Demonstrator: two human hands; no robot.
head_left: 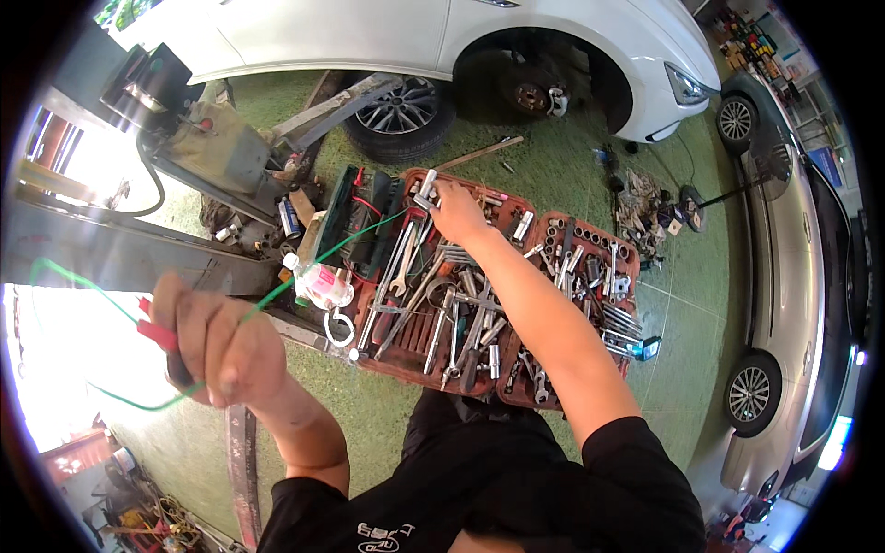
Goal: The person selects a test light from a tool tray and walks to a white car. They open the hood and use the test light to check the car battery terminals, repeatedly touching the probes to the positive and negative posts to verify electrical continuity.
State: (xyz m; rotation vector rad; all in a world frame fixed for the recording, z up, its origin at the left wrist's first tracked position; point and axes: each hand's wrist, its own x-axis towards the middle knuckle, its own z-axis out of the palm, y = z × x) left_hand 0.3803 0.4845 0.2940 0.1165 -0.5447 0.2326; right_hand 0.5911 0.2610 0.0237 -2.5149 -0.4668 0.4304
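My left hand (pixel 226 350), raised at the left, is closed in a fist round a green wire (pixel 318 260) and a red piece (pixel 159 334) whose kind I cannot make out. One stretch of the wire runs taut toward the toolbox, while the rest loops out to the left. My right hand (pixel 458 212) reaches to the far side of the open red tool case (pixel 419 355), fingers bent down beside a silver T-shaped tool (pixel 427 184); its fingertips are partly hidden. Spanners, ratchets and other hand tools lie heaped in the case, including a combination spanner (pixel 403 267).
A plastic bottle (pixel 327 286) and a white hook-shaped piece (pixel 339 327) stand left of the case. Beyond are a removed wheel (pixel 401 115) and a white car (pixel 341 37). A lift post (pixel 101 249) stands left; a beige car (pixel 784 304) is parked right.
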